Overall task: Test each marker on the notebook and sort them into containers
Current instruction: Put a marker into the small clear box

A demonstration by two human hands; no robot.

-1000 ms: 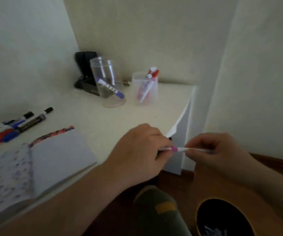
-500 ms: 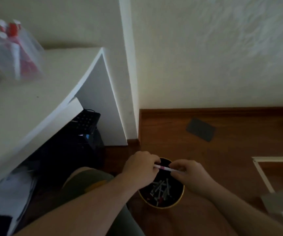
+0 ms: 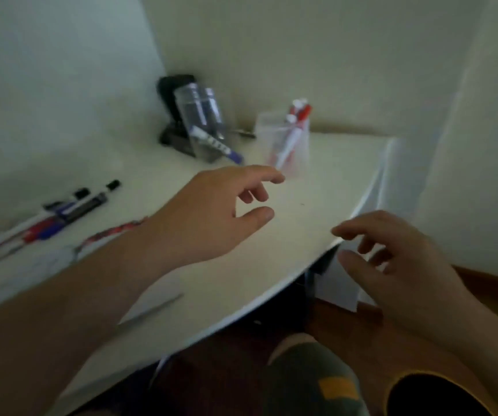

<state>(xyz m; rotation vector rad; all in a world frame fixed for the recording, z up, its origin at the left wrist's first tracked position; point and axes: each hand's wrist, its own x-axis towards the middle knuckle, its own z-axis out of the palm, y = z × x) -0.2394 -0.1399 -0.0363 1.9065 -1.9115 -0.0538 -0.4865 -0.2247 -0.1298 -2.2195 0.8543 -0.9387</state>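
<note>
Left hand [image 3: 211, 211] hovers over the desk [image 3: 316, 211], fingers loosely spread, holding nothing. Right hand [image 3: 397, 265] off the desk's front edge, fingers likewise spread, empty.

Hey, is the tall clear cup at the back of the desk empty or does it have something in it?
Not empty: the tall clear cup holds one blue-capped marker, leaning diagonally.

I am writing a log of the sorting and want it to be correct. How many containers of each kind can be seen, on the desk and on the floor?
Tall clear jar: 1
Short clear cup: 1
Dark bin with yellow rim: 1
Total: 3 containers
</note>
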